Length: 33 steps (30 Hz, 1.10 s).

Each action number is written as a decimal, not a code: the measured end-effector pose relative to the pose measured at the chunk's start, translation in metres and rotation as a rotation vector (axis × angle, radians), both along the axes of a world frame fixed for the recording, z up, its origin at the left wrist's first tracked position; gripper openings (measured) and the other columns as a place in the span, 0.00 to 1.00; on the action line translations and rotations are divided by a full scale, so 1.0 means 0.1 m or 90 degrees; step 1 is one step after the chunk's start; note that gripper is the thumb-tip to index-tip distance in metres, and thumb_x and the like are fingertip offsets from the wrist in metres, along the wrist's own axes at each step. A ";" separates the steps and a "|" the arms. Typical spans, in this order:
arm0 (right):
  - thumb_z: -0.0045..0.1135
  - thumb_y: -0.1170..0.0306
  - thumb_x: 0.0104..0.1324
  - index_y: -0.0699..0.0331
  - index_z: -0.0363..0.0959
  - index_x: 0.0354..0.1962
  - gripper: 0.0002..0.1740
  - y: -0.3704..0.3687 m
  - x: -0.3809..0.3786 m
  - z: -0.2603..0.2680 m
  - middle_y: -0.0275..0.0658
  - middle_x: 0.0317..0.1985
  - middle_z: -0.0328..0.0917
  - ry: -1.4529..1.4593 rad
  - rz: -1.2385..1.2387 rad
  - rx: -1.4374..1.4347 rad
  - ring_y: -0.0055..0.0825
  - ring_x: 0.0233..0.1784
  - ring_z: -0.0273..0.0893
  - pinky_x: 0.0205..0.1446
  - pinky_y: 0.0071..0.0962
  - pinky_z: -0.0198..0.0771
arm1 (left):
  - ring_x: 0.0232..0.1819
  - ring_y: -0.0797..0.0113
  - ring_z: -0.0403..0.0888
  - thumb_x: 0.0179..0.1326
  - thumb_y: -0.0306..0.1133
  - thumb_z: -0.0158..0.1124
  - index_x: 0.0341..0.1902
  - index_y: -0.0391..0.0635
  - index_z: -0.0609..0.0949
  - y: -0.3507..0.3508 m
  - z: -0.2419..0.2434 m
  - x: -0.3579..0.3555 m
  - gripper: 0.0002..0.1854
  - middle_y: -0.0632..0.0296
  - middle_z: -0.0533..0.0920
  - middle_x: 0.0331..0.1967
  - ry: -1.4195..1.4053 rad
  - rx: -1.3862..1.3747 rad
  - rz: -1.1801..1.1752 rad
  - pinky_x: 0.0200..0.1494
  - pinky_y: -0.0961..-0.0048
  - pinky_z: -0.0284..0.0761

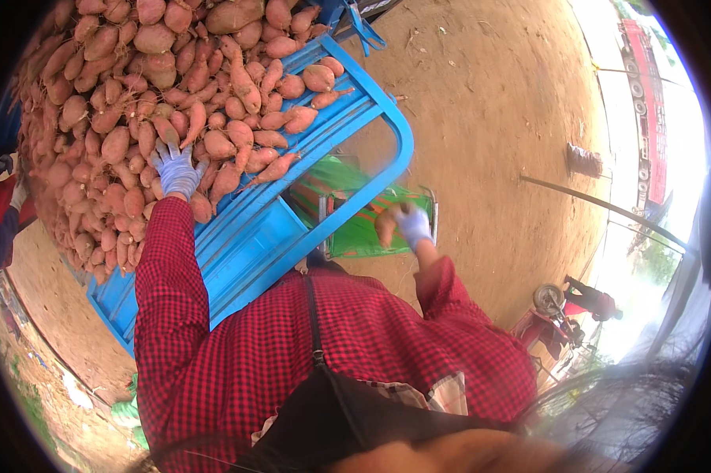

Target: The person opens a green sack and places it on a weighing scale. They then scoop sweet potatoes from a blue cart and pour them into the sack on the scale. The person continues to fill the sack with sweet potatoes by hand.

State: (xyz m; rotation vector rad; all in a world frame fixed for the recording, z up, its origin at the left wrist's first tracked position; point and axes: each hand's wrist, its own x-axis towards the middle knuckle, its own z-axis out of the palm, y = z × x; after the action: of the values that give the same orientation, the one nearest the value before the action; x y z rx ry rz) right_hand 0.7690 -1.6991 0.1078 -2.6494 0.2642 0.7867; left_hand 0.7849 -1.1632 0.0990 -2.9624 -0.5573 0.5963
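Observation:
A large heap of reddish sweet potatoes (116,145) fills the bed of a blue metal cart (255,248). My left hand (179,171), in a pale glove, lies on the heap with its fingers spread. Its fingertips touch a sweet potato (165,130). Blurred by motion, my right hand (414,224) grips a brownish sweet potato (385,229). That hand is above a green bag (361,242) set in a metal frame (435,216), beside the cart's rail. The inside of the bag is mostly hidden.
The cart's curved blue rail (406,136) stands between the heap and the bag. Another person's gloved hand (18,195) is at the heap's far left edge. Bare earth (491,118) lies to the right, with a pole (604,204), a motor tricycle (544,325) and a red truck (645,112) beyond.

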 end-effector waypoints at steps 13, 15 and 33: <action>0.65 0.59 0.52 0.55 0.68 0.63 0.38 2.56 2.60 -0.29 0.47 0.57 0.74 -0.095 0.178 0.170 0.43 0.59 0.75 0.59 0.36 0.73 | 0.74 0.38 0.46 0.60 0.56 0.62 0.64 0.50 0.74 0.09 -0.06 -0.04 0.33 0.48 0.54 0.71 -0.087 -0.036 -0.028 0.74 0.41 0.40; 0.58 0.63 0.59 0.60 0.69 0.62 0.32 2.13 2.14 -0.13 0.45 0.52 0.79 -0.081 0.034 0.438 0.34 0.52 0.80 0.51 0.33 0.77 | 0.73 0.38 0.48 0.59 0.56 0.63 0.63 0.50 0.76 0.10 -0.09 -0.06 0.32 0.48 0.55 0.71 -0.104 -0.037 -0.025 0.73 0.40 0.42; 0.55 0.66 0.61 0.57 0.73 0.53 0.22 2.58 2.00 0.52 0.45 0.49 0.77 -0.296 0.551 0.304 0.48 0.49 0.77 0.48 0.47 0.72 | 0.74 0.39 0.46 0.54 0.56 0.66 0.66 0.54 0.74 0.15 -0.10 -0.05 0.36 0.53 0.53 0.74 -0.094 -0.089 0.012 0.74 0.39 0.39</action>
State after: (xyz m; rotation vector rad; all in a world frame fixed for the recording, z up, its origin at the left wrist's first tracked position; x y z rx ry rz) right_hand 0.9693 -1.4406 0.1596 -2.3144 -1.1010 0.3405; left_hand 0.7801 -1.1479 0.0892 -3.1555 -0.5783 0.4385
